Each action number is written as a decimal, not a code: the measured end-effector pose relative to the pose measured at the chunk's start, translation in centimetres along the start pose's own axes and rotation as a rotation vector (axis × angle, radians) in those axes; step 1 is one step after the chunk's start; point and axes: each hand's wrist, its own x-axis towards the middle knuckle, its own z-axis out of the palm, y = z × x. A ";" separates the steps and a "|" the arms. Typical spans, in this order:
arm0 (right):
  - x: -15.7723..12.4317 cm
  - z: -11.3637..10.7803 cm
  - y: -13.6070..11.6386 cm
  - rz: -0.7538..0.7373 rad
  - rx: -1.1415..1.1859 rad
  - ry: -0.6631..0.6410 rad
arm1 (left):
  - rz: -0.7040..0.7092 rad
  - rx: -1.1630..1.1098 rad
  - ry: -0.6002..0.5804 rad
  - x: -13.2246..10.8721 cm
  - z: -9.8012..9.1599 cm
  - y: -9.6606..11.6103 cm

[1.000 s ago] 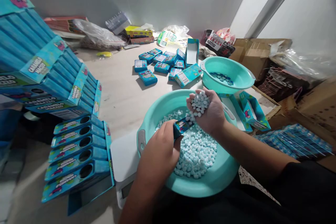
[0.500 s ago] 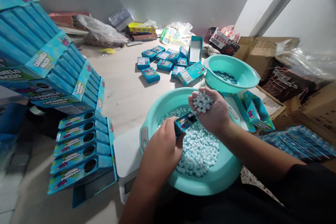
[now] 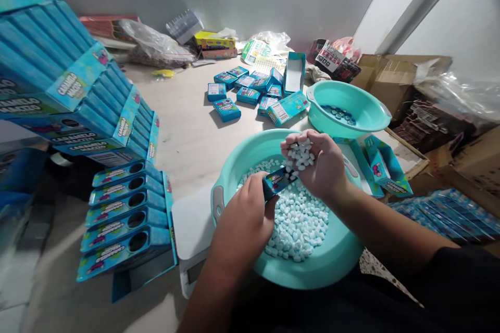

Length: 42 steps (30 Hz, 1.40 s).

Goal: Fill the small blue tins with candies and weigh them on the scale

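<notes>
My left hand [image 3: 250, 213] grips a small blue candy box [image 3: 275, 183], tilted, with its round opening toward my other hand. Cupped beside that opening, my right hand [image 3: 326, 171] holds a heap of pale candies [image 3: 300, 155], and some of them sit at the hole. Both hands are over a turquoise basin [image 3: 242, 153], where many loose pale candies [image 3: 299, 223] cover the bottom. A white scale [image 3: 191, 223] lies left of the basin, partly hidden by my left forearm.
Several blue boxes with round holes stand in a display tray [image 3: 117, 242] at left, below a tall stack of filled trays [image 3: 74, 93]. Small boxes [image 3: 226, 109] lie mid-table. A second basin [image 3: 351, 106] holds dark round pieces. Cardboard cartons [image 3: 390, 75] stand at right.
My right hand has tipped toward the box, and candies have slid from the palm to its opening. My left hand keeps its grip on the box. The view has shifted slightly.
</notes>
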 end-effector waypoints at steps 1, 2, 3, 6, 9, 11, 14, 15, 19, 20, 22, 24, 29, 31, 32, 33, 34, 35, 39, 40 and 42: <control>-0.1 -0.1 0.0 -0.014 -0.024 -0.034 | 0.002 -0.002 0.002 0.0 0.0 0.0; -0.1 -0.1 0.0 -0.024 -0.046 -0.066 | 0.005 -0.005 0.003 0.0 0.1 -0.1; -0.2 -0.2 0.0 -0.033 -0.064 -0.098 | 0.009 -0.008 0.003 -0.1 0.1 -0.1; -0.4 -0.3 0.0 -0.083 -0.096 -0.177 | 0.018 -0.014 0.006 -0.1 0.1 -0.1; -0.6 -0.2 -0.1 -0.125 -0.136 -0.208 | 0.015 -0.018 0.008 -0.2 0.1 0.0; -0.8 0.0 -0.1 -0.140 -0.174 -0.206 | 0.010 -0.019 0.007 -0.2 0.0 0.1; -1.0 0.1 -0.1 -0.179 -0.229 -0.232 | 0.004 -0.028 0.005 -0.2 -0.1 0.2; -1.1 0.1 -0.1 -0.193 -0.243 -0.255 | 0.002 -0.035 0.006 -0.1 -0.1 0.2; -1.4 0.0 0.0 -0.217 -0.292 -0.370 | -0.020 -0.084 0.007 -0.1 -0.1 0.1; -1.5 0.1 0.0 -0.232 -0.303 -0.388 | -0.022 -0.096 0.009 -0.1 -0.1 0.1; -1.7 0.1 -0.2 -0.301 -0.343 -0.387 | -0.026 -0.114 0.020 -0.1 -0.1 0.0; -1.7 0.0 -0.4 -0.377 -0.475 -0.340 | -0.041 -0.116 0.049 -0.2 -0.1 0.0; -1.0 -0.9 -0.7 -0.496 -1.040 -0.260 | -0.167 -0.068 0.162 -0.3 -0.1 0.2; -0.6 -1.3 -0.6 -0.497 -1.169 -0.283 | -0.227 -0.043 0.177 -0.2 -0.2 0.3; -0.5 -1.4 -0.5 -0.489 -1.203 -0.296 | -0.252 -0.036 0.177 -0.2 -0.2 0.3; -0.4 -1.5 -0.4 -0.483 -1.219 -0.309 | -0.266 -0.034 0.172 -0.2 -0.2 0.3; -0.3 -1.5 -0.3 -0.482 -1.228 -0.324 | -0.267 -0.037 0.165 -0.2 -0.2 0.3; -0.3 -1.5 -0.2 -0.486 -1.236 -0.340 | -0.262 -0.045 0.154 -0.2 -0.1 0.3; -0.4 -1.5 0.0 -0.494 -1.233 -0.384 | -0.259 -0.071 0.137 -0.3 0.1 0.1; -0.5 -1.4 0.0 -0.482 -1.223 -0.377 | -0.268 -0.070 0.144 -0.2 0.1 0.0; -0.6 -1.4 -0.2 -0.451 -1.201 -0.372 | -0.279 -0.062 0.161 -0.2 0.1 0.0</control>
